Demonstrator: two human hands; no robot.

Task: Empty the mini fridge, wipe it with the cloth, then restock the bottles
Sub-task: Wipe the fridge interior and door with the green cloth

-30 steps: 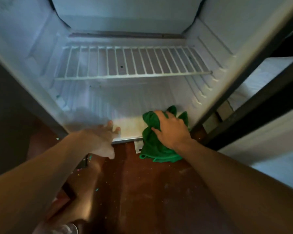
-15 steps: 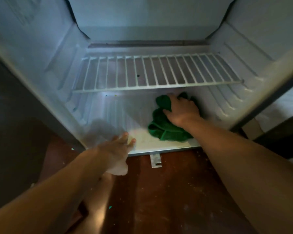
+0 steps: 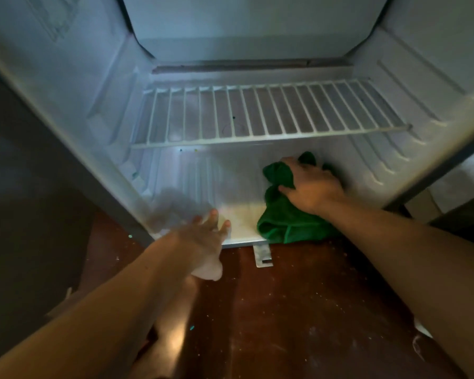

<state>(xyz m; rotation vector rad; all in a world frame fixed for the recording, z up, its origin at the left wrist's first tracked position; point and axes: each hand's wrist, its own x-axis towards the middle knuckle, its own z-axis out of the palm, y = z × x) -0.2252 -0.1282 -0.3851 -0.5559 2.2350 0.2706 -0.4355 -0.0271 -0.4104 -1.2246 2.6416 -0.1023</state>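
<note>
Deeper into the fridge point(image 3: 99, 110) went the right hand point(image 3: 314, 188), fingers pressing the cloth point(image 3: 282, 222); unwiped floor lay left, by the open-fingered left hand point(image 3: 203, 242).

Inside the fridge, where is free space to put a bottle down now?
The whole wire shelf is bare. On the fridge floor, the left and middle part is free, between the left wall and the cloth. The right front corner is crowded: the right hand presses the cloth there. The left hand rests at the front lip.
</note>
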